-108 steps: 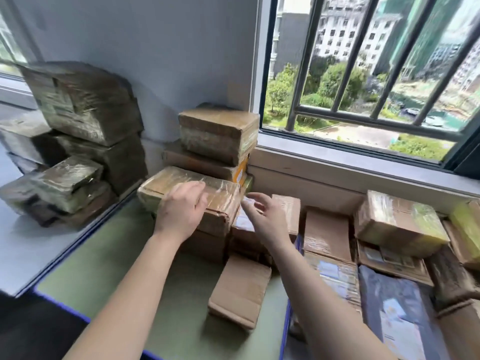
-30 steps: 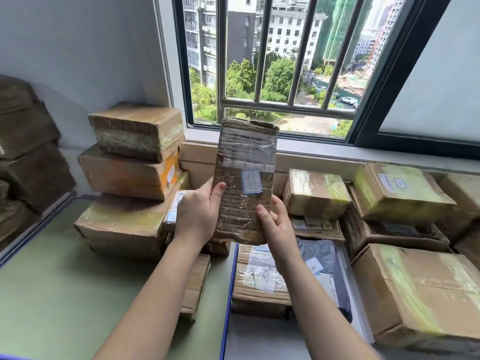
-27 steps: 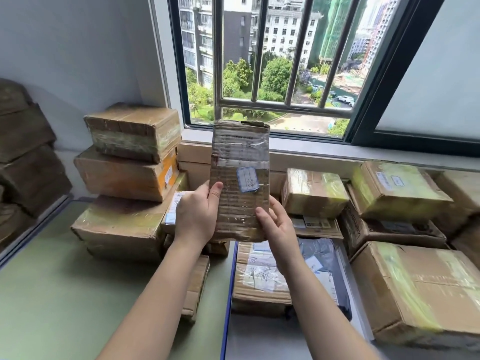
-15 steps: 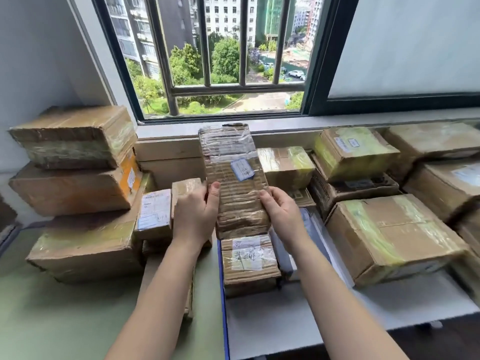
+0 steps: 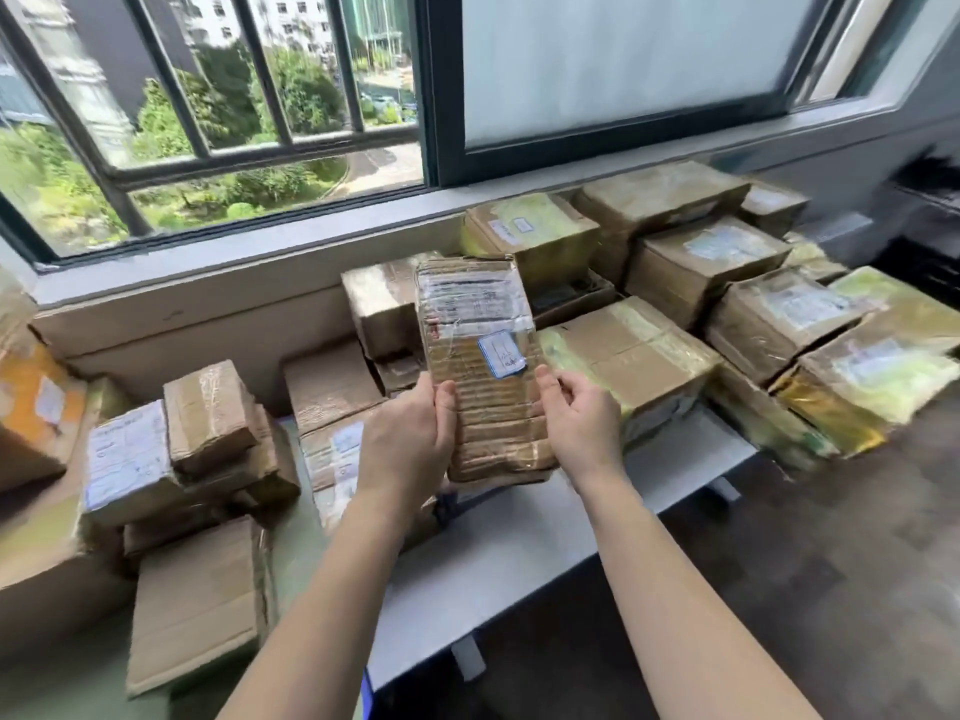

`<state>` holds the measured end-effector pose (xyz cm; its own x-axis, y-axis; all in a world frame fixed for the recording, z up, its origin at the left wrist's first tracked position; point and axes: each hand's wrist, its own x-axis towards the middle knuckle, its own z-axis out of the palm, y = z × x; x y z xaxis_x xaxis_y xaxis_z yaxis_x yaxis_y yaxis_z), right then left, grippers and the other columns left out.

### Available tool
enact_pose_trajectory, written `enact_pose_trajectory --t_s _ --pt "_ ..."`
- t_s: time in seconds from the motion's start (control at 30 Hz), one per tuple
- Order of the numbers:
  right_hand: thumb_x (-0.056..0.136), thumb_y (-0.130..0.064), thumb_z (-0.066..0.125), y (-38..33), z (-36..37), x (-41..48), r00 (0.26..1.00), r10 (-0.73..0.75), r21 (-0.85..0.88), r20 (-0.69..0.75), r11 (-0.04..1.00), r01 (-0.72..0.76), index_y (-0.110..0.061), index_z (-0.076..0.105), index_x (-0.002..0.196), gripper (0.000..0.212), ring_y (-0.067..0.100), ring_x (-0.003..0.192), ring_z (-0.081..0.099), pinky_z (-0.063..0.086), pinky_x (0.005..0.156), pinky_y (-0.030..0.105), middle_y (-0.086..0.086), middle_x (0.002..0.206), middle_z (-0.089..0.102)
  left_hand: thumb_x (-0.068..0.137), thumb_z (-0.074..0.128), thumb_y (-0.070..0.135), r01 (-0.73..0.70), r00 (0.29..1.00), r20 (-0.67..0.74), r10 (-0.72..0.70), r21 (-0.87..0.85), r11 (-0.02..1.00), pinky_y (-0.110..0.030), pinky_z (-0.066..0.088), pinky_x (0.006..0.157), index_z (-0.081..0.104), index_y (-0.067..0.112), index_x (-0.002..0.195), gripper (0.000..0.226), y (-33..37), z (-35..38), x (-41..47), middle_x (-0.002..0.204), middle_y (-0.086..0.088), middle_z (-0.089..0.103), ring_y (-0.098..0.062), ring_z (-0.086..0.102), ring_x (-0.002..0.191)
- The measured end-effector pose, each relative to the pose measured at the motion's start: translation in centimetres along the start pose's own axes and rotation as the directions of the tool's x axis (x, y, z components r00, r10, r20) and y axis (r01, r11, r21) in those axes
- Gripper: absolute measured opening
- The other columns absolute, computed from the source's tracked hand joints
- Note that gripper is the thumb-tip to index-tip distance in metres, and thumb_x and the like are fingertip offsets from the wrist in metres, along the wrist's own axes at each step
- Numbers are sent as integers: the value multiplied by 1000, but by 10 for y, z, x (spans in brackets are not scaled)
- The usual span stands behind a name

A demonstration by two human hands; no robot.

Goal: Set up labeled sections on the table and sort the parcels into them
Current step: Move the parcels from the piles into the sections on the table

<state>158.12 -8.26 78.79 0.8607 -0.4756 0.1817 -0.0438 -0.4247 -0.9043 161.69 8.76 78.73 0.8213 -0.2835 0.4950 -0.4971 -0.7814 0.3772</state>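
Observation:
A flat corrugated-cardboard parcel (image 5: 480,356) wrapped in clear tape stands upright in front of me, with a small blue-edged sticker on its face. My left hand (image 5: 408,441) grips its lower left edge, thumb on the front. My right hand (image 5: 582,418) holds the lower right edge. Below it lies a white table (image 5: 519,553), and a green table (image 5: 296,553) sits to the left. Several taped brown parcels (image 5: 628,350) are piled on the white table's right side.
A stack of small boxes (image 5: 208,418) and a flat carton (image 5: 192,605) lie on the green table at left. A windowsill (image 5: 260,252) and barred window run behind. Dark floor (image 5: 831,563) shows at right beyond the white table's edge.
The view has swung to the right, and both hands have carried the upright parcel that way, from over the tables' seam to above the white table. The grip is unchanged.

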Motion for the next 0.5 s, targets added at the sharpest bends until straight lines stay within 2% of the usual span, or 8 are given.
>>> enact_pose_trajectory --t_s 0.1,0.17,0.33,0.43,0.5 --pt "100 -35 51 14 -42 -3 1000 -3 18 -26 1000 4 -25 71 87 26 -8 66 60 40 54 7 -19 68 64 97 23 35 -14 1000 13 15 -41 999 -37 32 60 58 9 93 44 43 18 -1 76 -15 66 -36 60 71" --pt "100 -35 52 29 -74 -2 999 17 31 -48 999 -16 -28 72 91 24 -11 69 61 41 57 4 -23 69 64 97 27 34 -23 1000 16 25 -70 997 -37 32 60 58 9 88 41 74 31 -2 75 -16 65 -37 59 70" --pt "98 -33 55 71 -164 5 986 104 72 -132 993 -95 -14 75 106 29 13 85 67 52 76 27 -7 87 73 96 28 38 -49 998 42 54 -108 993 -37 30 57 58 9 84 44 162 73 -8 74 -16 65 -37 58 70" --pt "97 -31 57 95 -220 13 974 157 120 -164 983 -138 -17 76 102 24 14 83 66 54 79 32 -12 81 71 95 21 46 -76 995 49 83 -135 988 -38 35 59 60 11 91 52 214 96 -11 79 -12 66 -34 59 74" --pt "97 -31 57 109 -257 21 970 159 111 -185 984 -140 -15 76 100 25 12 82 65 54 80 32 -10 83 72 95 16 47 -80 995 43 89 -169 982 -37 35 61 62 14 98 57 245 109 -10 82 -10 67 -31 59 75"
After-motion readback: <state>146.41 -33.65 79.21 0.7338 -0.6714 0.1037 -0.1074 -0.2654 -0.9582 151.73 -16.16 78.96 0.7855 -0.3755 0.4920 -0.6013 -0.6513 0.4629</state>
